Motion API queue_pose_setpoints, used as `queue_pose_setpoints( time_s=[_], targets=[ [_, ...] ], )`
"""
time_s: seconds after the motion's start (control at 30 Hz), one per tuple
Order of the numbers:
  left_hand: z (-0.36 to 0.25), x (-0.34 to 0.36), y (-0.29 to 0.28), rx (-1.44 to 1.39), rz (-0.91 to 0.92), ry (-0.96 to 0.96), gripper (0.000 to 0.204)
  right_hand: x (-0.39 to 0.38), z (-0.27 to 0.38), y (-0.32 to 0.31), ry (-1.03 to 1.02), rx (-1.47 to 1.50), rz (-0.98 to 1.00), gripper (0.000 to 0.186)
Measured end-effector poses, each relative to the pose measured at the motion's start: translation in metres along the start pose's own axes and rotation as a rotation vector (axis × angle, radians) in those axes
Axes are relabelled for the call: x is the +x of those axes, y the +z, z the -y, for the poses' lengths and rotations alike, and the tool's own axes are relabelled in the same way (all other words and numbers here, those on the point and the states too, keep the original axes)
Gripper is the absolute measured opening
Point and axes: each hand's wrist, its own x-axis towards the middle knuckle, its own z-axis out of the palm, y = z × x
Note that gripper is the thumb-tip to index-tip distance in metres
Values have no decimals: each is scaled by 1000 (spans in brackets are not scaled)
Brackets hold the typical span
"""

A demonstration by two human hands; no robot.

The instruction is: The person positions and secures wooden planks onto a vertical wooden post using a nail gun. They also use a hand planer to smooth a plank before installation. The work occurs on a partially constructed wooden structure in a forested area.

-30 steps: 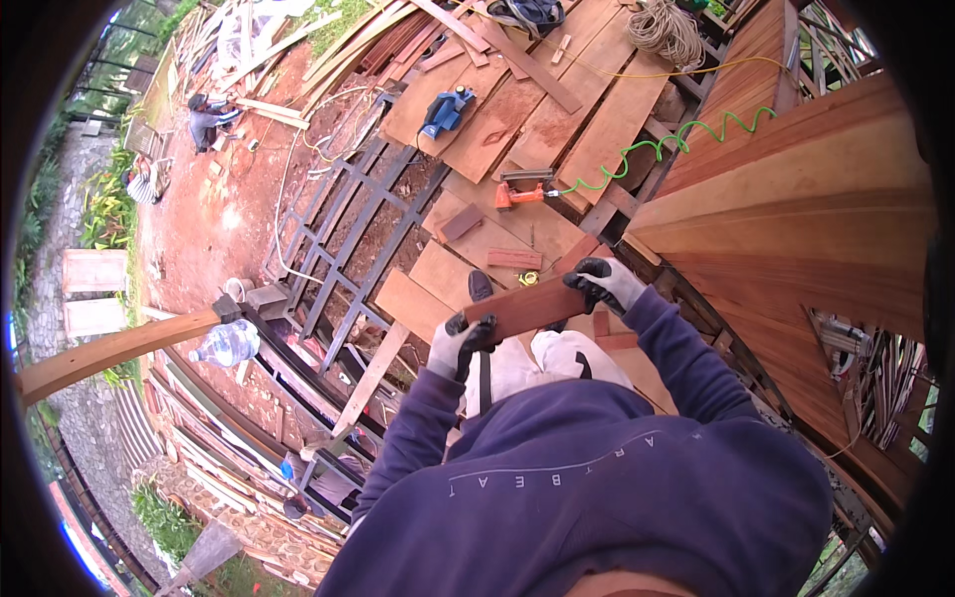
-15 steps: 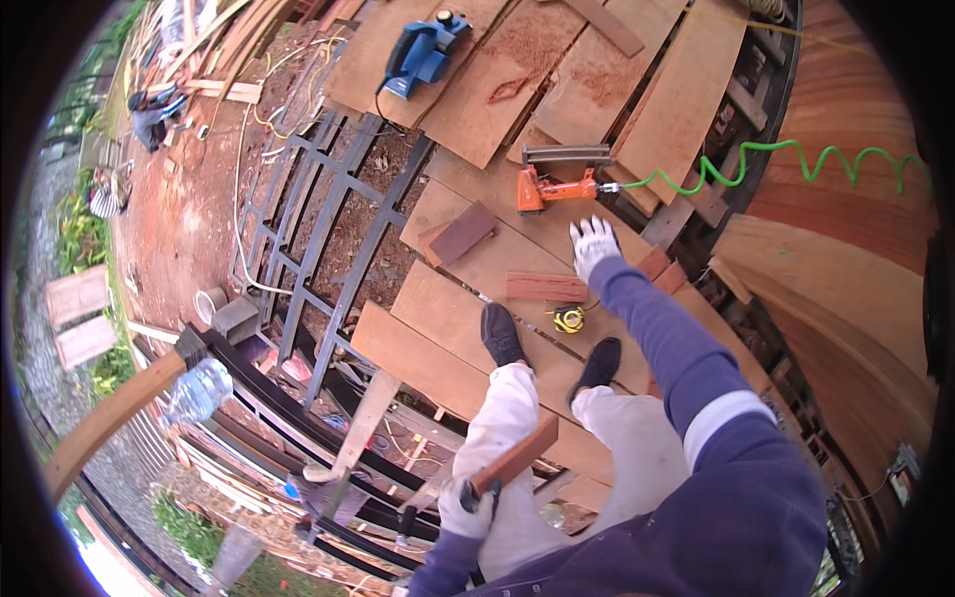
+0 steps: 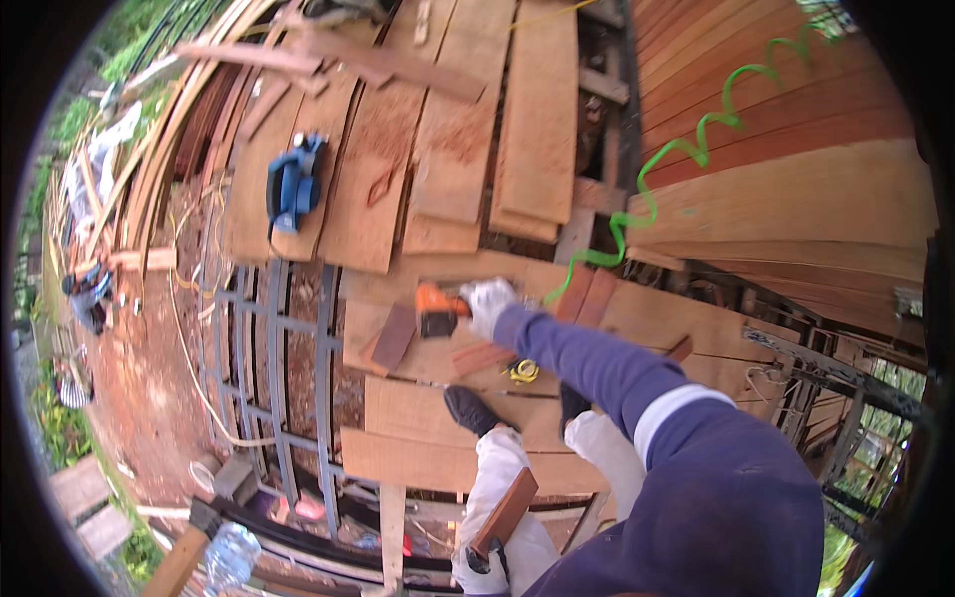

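In my gloved right hand (image 3: 487, 304) is the handle of an orange nail gun (image 3: 436, 309), over the wooden planks. A green coiled air hose (image 3: 645, 197) runs from near this hand off to the upper right. Low in the view, my gloved left hand (image 3: 481, 571) grips a short reddish-brown wood block (image 3: 506, 511), held tilted beside my leg. Under the right forearm lie a yellow tape measure (image 3: 522, 371) and a reddish block (image 3: 479, 357), partly covered by the hand. A dark, short board (image 3: 395, 336) rests left of them.
A blue electric planer (image 3: 294, 185) stands on sawdust-strewn planks (image 3: 448, 139) ahead. Left of my feet, an open grey metal frame (image 3: 281, 358) shows ground through its gaps. Another person (image 3: 88, 297) crouches at the far left. A clear plastic bottle (image 3: 232, 554) is at lower left.
My right hand has reached the nail gun and closed on its handle; before, it was open and apart from it. The view has swung to the right. My left hand still holds the block.
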Motion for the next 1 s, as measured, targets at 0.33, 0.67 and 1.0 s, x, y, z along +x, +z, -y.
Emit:
queue_pose_setpoints(
  time_s=[0.33, 0.67, 1.0],
  targets=[
    [-43, -9, 3, -372, 6, -158, 29, -327, 136, -289, -208, 383, -153, 28],
    [-253, 64, -151, -940, 35, 470, 20, -566, 159, -464, 164, 1600, -763, 24],
    [-667, -147, -320, -777, 86, 1537, 35, -645, 167, -562, -165, 1332, -1397, 30]
  ],
)
